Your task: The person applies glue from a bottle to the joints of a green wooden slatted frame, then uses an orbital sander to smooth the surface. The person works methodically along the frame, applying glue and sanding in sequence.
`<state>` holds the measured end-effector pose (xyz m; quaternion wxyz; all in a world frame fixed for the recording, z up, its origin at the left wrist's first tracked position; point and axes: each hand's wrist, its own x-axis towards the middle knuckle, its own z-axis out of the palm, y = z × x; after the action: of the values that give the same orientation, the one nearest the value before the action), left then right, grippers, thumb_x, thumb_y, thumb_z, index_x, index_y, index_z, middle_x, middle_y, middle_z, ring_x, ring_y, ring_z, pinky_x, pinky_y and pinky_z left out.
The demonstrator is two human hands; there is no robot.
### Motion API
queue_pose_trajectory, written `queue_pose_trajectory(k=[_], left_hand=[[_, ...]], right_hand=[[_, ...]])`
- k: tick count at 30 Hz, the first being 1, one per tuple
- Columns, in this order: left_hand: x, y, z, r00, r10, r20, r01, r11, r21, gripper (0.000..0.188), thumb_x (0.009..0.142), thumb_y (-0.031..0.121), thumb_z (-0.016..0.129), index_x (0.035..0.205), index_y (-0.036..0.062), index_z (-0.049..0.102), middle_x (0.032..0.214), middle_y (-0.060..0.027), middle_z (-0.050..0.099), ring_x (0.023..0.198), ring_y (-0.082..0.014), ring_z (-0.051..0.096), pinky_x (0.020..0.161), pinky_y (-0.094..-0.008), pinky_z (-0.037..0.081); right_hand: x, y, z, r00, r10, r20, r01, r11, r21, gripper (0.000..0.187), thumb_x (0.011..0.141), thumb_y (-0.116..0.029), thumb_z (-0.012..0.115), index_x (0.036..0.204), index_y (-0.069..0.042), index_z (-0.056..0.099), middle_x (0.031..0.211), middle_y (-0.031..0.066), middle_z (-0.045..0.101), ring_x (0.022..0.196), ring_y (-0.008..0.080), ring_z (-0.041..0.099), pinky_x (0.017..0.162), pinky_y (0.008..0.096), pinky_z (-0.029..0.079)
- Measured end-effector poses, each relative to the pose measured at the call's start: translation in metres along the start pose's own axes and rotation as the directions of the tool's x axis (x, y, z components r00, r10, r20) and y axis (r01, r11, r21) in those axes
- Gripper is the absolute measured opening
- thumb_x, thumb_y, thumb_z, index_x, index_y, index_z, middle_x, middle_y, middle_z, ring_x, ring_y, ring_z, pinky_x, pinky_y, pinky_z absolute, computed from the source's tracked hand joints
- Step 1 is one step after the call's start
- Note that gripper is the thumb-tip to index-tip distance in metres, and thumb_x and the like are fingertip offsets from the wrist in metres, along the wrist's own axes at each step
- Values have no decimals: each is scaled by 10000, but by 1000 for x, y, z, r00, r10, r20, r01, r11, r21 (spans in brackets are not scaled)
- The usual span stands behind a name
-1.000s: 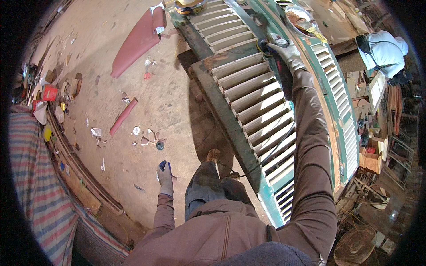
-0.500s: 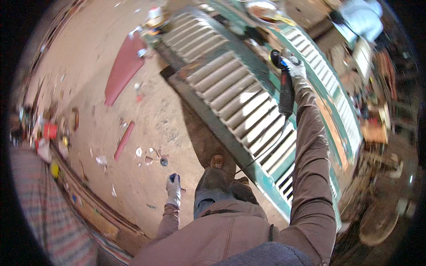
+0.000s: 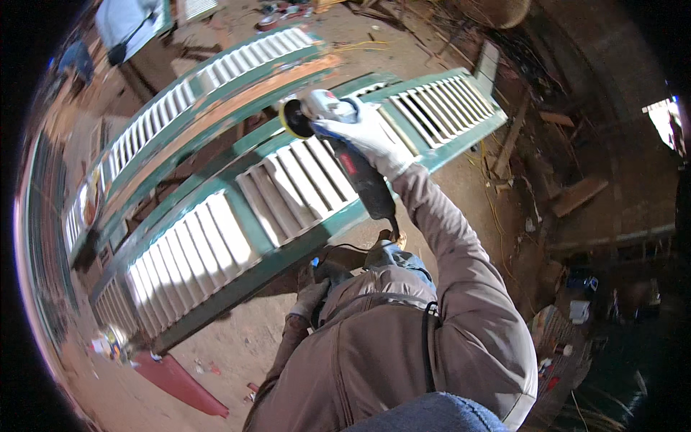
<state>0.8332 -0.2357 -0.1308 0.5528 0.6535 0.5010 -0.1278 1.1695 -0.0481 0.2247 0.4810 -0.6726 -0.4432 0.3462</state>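
Note:
My right hand (image 3: 367,135), in a white glove, is closed around a black angle grinder (image 3: 366,181) with a yellow-rimmed disc (image 3: 294,119) at its head. The tool is over the far part of a louvered shutter (image 3: 247,216) with a green frame and pale slats. Whether the disc touches the wood I cannot tell. From the tool's rear end a dark cord runs toward my legs. My left hand (image 3: 312,295), gloved and in shadow, hangs low beside my thigh near the shutter's close edge; its fingers are hard to make out.
Beyond lies another green louvered shutter (image 3: 200,85) with bare wood strips along it. A dark red panel (image 3: 180,383) rests on the ground at lower left. Loose boards (image 3: 580,196) and scraps litter the right side. A light blue covered shape (image 3: 128,25) stands at far left.
My view has turned to the right, so the shutters now run across it. The grinder stays in my right hand, now nearer the shutter's right end. My left hand is now by my thigh.

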Motion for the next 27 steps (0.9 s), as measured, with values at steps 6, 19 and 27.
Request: queue_pose_trajectory(k=[6, 19, 27], left_hand=[[75, 125, 79, 875, 303, 378, -442, 819, 366, 726, 957, 657, 488, 1524, 203, 497, 1568, -173, 475, 1484, -361, 392, 1224, -485, 306], [121, 335, 219, 983, 150, 102, -180, 737, 651, 589, 838, 497, 694, 1235, 68, 624, 1253, -224, 620, 1165, -423, 596, 960, -548, 501], [141, 347, 186, 997, 71, 40, -81, 835, 544, 650, 903, 549, 621, 1324, 63, 527, 1357, -243, 581, 1238, -437, 570, 1025, -565, 465]], right_hand=[[-71, 69, -221, 981, 47, -190, 16, 949, 315, 772, 781, -268, 914, 1377, 12, 512, 1139, 102, 682, 804, 137, 692, 680, 276, 590], [-191, 218, -567, 678, 269, -684, -206, 963, 175, 576, 891, -199, 839, 1341, 12, 547, 1166, 108, 664, 958, 151, 665, 853, 277, 540], [-150, 266, -569, 719, 159, -677, -204, 979, 13, 592, 898, -202, 826, 1354, 22, 521, 1183, 116, 654, 997, 167, 642, 868, 292, 530]])
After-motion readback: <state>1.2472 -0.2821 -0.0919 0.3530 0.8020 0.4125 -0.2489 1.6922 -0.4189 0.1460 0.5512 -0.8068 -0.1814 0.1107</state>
